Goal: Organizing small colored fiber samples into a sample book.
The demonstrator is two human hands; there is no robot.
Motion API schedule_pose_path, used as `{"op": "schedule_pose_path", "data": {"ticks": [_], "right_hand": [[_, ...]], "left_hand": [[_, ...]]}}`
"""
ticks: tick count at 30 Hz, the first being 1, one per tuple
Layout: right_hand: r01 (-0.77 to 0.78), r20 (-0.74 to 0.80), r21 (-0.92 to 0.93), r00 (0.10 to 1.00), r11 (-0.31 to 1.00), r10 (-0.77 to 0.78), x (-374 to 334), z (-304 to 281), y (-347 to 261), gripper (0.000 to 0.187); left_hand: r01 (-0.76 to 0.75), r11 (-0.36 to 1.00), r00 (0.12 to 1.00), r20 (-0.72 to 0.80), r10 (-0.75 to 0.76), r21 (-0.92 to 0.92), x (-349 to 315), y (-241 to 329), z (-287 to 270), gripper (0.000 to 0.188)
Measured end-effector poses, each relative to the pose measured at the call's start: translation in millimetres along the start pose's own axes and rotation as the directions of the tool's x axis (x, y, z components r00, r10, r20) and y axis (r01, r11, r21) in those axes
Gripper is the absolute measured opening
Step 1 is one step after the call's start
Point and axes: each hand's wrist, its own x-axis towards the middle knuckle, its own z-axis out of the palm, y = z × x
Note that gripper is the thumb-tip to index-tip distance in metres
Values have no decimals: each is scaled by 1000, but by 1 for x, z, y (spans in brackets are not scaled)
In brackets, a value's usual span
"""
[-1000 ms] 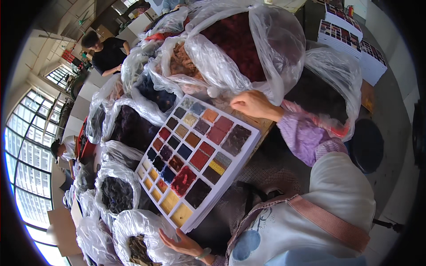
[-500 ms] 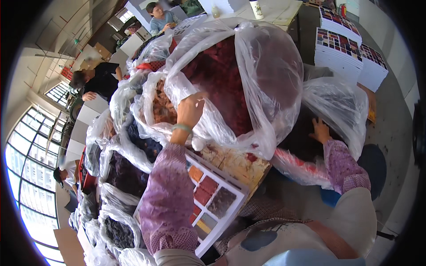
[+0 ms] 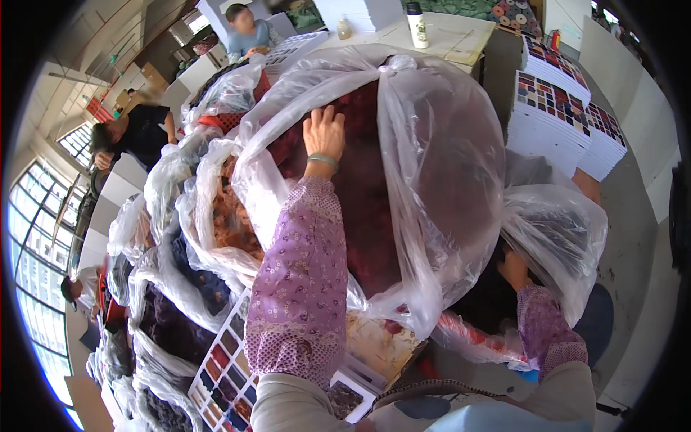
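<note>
My left hand [image 3: 324, 137] reaches into a big clear plastic bag [image 3: 450, 129] of dark red fibre fluff [image 3: 363, 194]. Its fingers are curled down into the fluff near the bag's left rim. My right hand [image 3: 514, 270] is lower down at the right, inside the mouth of a second clear bag [image 3: 558, 223] with dark contents. Shadow and plastic hide most of its fingers. Beneath my left forearm lies a white sample board [image 3: 229, 363] with rows of coloured swatches.
Bags of orange fluff [image 3: 234, 216] and dark purple fluff [image 3: 173, 324] crowd the left. Stacks of swatch boards [image 3: 551, 119] stand at the far right. A cup [image 3: 417, 27] is on the back table [image 3: 457, 32]. A seated person [image 3: 248, 32] and a person in black [image 3: 140, 133] are beyond the bags.
My left hand has moved up and right, from beside the orange fluff into the dark red fluff. My right hand has gone lower and deeper into the dark bag. The view has shifted.
</note>
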Motion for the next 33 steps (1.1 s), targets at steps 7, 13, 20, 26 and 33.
{"op": "schedule_pose_path", "data": {"ticks": [7, 13, 20, 26, 33], "right_hand": [[-11, -17, -61, 1000, 998, 10, -18, -76, -15, 27], [-10, -10, -12, 1000, 1000, 10, -72, -113, -2, 34], [29, -105, -59, 994, 998, -35, -117, -151, -10, 44], [296, -290, 139, 925, 945, -247, -160, -207, -131, 30], [939, -445, 268, 321, 218, -836, -244, -236, -361, 18]], "left_hand": [[288, 930, 944, 234, -234, -229, -13, 1, -124, 32], [526, 814, 838, 311, -448, -246, -69, -20, -219, 40], [648, 742, 729, 423, -539, -171, -232, -90, -402, 42], [872, 218, 417, 433, -799, -437, -442, -86, -524, 43], [708, -254, 31, 389, -921, -659, -489, -18, -602, 38]]}}
